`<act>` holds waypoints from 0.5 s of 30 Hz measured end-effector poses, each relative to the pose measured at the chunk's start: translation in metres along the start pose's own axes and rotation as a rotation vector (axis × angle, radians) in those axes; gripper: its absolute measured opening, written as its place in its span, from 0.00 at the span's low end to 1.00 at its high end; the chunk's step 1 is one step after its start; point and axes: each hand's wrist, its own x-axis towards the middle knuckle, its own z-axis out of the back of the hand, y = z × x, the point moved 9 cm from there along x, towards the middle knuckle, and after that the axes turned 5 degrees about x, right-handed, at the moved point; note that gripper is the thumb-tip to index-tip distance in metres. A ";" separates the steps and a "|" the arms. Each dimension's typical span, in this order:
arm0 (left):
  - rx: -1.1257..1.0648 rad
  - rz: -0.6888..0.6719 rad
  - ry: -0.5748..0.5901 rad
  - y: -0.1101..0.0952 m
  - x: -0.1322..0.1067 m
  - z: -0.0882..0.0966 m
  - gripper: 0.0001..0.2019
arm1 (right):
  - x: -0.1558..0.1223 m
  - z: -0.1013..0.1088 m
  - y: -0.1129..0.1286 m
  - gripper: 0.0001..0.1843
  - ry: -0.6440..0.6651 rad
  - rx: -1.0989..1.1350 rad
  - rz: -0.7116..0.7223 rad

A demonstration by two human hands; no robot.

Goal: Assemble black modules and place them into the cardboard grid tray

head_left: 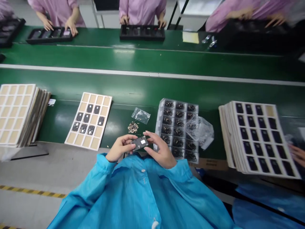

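Between my hands, just over the table's near edge, is a small dark rectangular plate (pixel 139 144) with a white square on it. My left hand (pixel 120 147) pinches its left end between thumb and fingers. My right hand (pixel 160 149) is closed on the right end with thumb and fingertips. Beyond the plate lie a pile of tiny brass-coloured parts (pixel 132 127) and a clear plastic bag (pixel 141 115). On the left, a white compartment tray (pixel 102 110) holds several similar dark plates. To the right, a clear blister tray (pixel 160 118) carries many small black parts in its pockets.
Crumpled clear plastic (pixel 201 128) rests on the blister tray. Stacked compartment trays stand at far left (pixel 28 114) and far right (pixel 230 136), the right stack filled with dark pieces. A white strip (pixel 133 72) divides the green table (pixel 133 86). Co-workers in pink handle black trays (pixel 142 37) opposite.
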 end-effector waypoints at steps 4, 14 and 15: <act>-0.082 0.020 0.116 -0.023 -0.013 -0.028 0.24 | -0.003 0.012 0.056 0.10 -0.010 -0.102 0.223; 0.601 -0.649 -0.083 -0.106 -0.067 -0.051 0.15 | -0.011 0.033 0.081 0.09 -0.182 -0.030 0.194; 0.630 -0.668 -0.109 -0.107 -0.069 -0.052 0.14 | -0.011 0.033 0.080 0.09 -0.181 -0.025 0.171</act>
